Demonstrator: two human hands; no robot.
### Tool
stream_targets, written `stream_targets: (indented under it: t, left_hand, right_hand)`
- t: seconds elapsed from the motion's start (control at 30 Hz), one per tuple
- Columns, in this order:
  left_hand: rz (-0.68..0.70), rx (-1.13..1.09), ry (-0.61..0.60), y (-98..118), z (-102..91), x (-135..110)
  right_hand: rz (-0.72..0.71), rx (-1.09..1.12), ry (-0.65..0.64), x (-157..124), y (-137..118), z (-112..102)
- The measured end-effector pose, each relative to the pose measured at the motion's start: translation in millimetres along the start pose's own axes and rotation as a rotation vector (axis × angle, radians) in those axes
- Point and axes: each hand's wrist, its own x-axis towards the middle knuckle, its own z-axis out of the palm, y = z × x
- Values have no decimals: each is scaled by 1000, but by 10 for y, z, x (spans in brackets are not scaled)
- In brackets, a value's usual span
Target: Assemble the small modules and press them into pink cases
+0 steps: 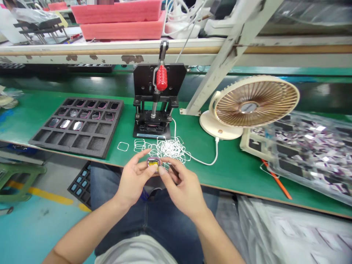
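Between my two hands, over the table's front edge, is a small smartwatch case (pixel 153 161) with a purplish rim and a yellow patch inside. My left hand (pixel 133 179) pinches it from the left, the thumb across its face and the index finger raised. My right hand (pixel 184 187) is closed on its right side, thumb and index finger at the edge. Something dark and slim (pixel 174 170) shows under the right fingers; its kind is unclear. Just beyond my hands lies a tangled pile of thin white ring gaskets (pixel 172 148), with one loose gasket (pixel 123 146) to the left.
A black hand press (pixel 152 110) with a red handle stands behind the pile. At left lies a grey foam tray (pixel 103 146), partly filled with watch cases. On the right are a cream fan (pixel 255 104), an orange stick (pixel 279 181) and a clear plastic tray (pixel 310 172) of small parts.
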Motion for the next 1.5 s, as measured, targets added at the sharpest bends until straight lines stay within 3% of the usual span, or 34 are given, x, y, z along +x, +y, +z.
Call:
stream_targets:
  t: [0.17,0.27,0.43,0.53,0.63,0.77,0.87,0.97,1.23,1.5]
  left_hand:
    - [45,159,-12,9,60,99]
    - [3,123,-42,41,-3,205]
    - [-56,94,64,101,-192,179]
    - [-135,103,70,121,-222,94]
    - [-257,131,66,139,-125,-43]
    - [-374,154,53,114,50,-182]
    - [-400,146,-9,37,100,-200]
    - [-456,117,-70,-60,86,-185]
    - [-553,-52,-19,-46,39,-249]
    - [-506,-11,76,92,79,-294]
  right_hand:
    - [85,64,-104,289,24,-140]
    - [115,-37,-39,349,31,-211]
    - [128,-210,127,-52,9,-347]
    - [146,-414,257,-378,78,-567]
    - [242,-687,436,-604,182,-1134]
    - [413,-938,684,-598,316,-2301]
    - [526,-1070,678,-395,399,-3026]
    - [607,-1138,576,-155,465,-3393]
    - [677,-1168,430,77,528,-3655]
    - [588,-1076,472,24,400,-3799]
